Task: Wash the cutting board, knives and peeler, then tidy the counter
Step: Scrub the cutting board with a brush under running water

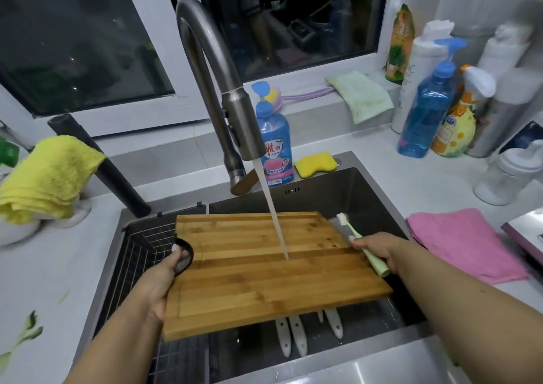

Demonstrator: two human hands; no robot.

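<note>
Left grip (pixel 166 269): fingers curl round the near-left edge of the cutting board (pixel 264 269), thumb through the round dark-rimmed handle hole (pixel 182 256). Right grip (pixel 379 250): wrapped round a pale green toothbrush (pixel 364 244), bristle end pointing far, handle lying against the board's right edge.

Board sits over the sink (pixel 379 204), tilted, far edge higher, near-left corner lowest. Tap (pixel 211 69) runs; the stream (pixel 273 216) lands about mid-board.

Handling, judged: board is bamboo strips, stiff, looks fairly heavy for one hand, wet so slippery along the flat faces. Handle hole is the safe hold; the opposite right edge is the second point if it needs turning. A pinch on the wet faces would likely slide. Groove round the rim will hold water and bits, which the brush suits.

Under the near edge, white knife handles (pixel 296 336) poke out on the sink floor, blades hidden beneath the board. Take those by the handles only. Peeler can't be told apart from them.

Wire rack (pixel 141 251) fills the sink's left part. Far side: blue dish soap bottle (pixel 274 145), yellow sponge (pixel 316 163). Table: pink cloth (pixel 458 242) right, yellow cloth (pixel 47 175) left, green scraps (pixel 29 328) near left.
</note>
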